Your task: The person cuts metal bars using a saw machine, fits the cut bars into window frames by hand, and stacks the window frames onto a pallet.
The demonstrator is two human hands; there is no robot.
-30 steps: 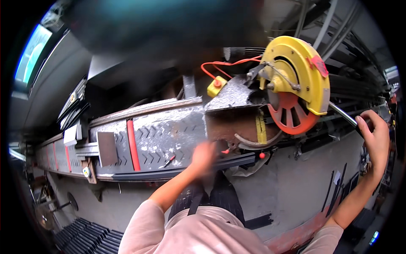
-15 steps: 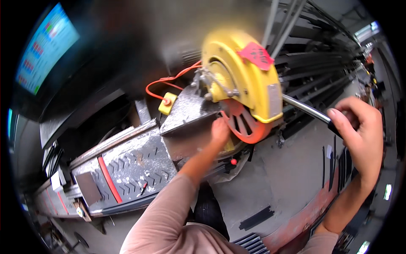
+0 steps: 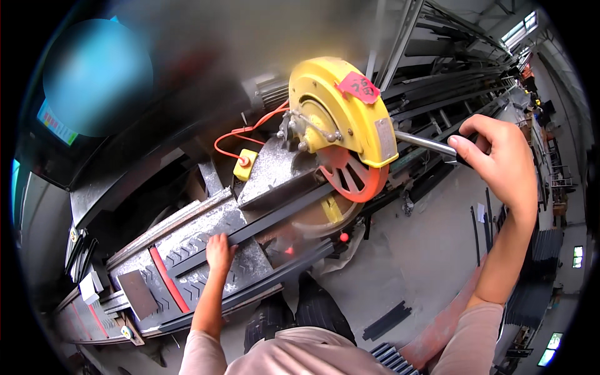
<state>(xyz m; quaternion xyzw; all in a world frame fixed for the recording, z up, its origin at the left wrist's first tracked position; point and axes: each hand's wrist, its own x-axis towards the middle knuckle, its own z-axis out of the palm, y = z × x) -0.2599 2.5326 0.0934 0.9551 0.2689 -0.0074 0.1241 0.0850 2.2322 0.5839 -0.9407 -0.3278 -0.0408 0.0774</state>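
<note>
A yellow-hooded cut-off saw (image 3: 331,103) stands at the bench, with a slotted orange lower guard (image 3: 350,181) under its hood. A long dark grey metal profile (image 3: 275,215) lies slantwise across the bench, its far end reaching the saw. My left hand (image 3: 219,253) is closed over this profile toward its near-left end, fingers on top. On the right, my right hand (image 3: 497,153) wraps the black grip at the end of the saw's steel lever (image 3: 425,142). The fingers partly hide that grip.
A metal bench (image 3: 219,219) with a red stripe runs to the lower left. A yellow switch box (image 3: 245,165) on an orange cable sits behind the profile. Dark profiles (image 3: 387,320) lie on the floor, more along the back right. A blue-lit screen glows upper left.
My left hand has moved from beside the saw guard back to the left along the bench. The dark profile now shows lying there under it. My right hand stays on the lever.
</note>
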